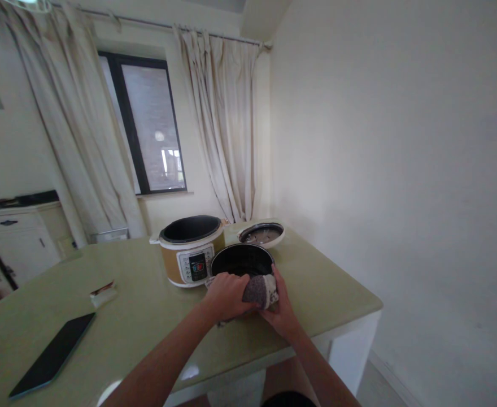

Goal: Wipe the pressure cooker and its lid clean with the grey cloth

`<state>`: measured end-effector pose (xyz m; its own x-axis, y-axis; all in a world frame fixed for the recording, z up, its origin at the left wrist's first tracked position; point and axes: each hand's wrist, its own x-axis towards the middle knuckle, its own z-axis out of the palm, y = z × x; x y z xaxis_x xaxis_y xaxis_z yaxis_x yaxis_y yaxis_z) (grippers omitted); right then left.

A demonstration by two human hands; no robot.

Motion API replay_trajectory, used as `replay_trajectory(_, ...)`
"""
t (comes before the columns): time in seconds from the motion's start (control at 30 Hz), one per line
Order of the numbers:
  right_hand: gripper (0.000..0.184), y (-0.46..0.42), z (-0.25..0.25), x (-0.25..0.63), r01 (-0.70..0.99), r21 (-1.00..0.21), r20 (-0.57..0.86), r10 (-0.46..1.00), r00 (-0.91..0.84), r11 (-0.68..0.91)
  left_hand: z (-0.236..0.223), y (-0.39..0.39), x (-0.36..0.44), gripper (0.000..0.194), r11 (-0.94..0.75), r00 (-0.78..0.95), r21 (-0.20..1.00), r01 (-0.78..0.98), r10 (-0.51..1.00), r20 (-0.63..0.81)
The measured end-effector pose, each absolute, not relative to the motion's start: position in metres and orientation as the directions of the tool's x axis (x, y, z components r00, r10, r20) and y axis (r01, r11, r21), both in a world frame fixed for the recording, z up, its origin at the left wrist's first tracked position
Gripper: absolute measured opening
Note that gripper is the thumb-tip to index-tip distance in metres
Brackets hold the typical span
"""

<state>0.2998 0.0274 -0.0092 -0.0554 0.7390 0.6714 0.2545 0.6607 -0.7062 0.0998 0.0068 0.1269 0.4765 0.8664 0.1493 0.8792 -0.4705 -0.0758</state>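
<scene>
A black inner pot (243, 257) stands near the front of the table, its open top facing up. My left hand (225, 297) is closed on a grey-and-white cloth (257, 291), which lies against the near side of the pot. My right hand (281, 311) grips the pot's right side, with a finger up by the rim and the cloth's end beside its palm. Just behind and to the left is an electric pressure cooker (193, 263) without its lid, showing a dark inside and a control panel. Its round lid (262, 233) rests upside down behind the pot.
The green-topped table (147, 316) has its right corner near the white wall (401, 169). A dark tablet (53, 353) lies at the left, with a small white-and-brown packet (103, 293) beyond it. Curtains (223, 113) and a window are behind.
</scene>
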Motion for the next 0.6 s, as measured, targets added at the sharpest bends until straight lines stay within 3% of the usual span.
replay_trajectory(0.1, 0.101, 0.027, -0.011, 0.3, 0.249, -0.687, 0.696, 0.717, -0.047, 0.683, 0.128, 0.0, 0.128, 0.06, -0.389, 0.392, -0.057, 0.92, 0.901, 0.186)
replay_trajectory(0.23, 0.11, 0.033, -0.01, 0.303, 0.134, -0.782, 0.605, 0.793, -0.075, 0.609, 0.129, -0.004, 0.149, 0.058, -0.314, 0.309, -0.003, 0.949, 0.93, 0.201)
replay_trajectory(0.43, 0.115, 0.034, -0.002, 0.308, 0.01, -0.789, 0.612, 0.786, -0.083, 0.615, 0.131, 0.0, 0.114, 0.062, -0.498, 0.486, 0.027, 0.867, 0.855, 0.181)
replay_trajectory(0.6, 0.103, 0.035, -0.006, 0.306, -0.01, -0.806, 0.59, 0.802, -0.093, 0.592, 0.134, 0.019, 0.044, 0.061, -0.636, 0.621, 0.083, 0.767, 0.769, 0.151)
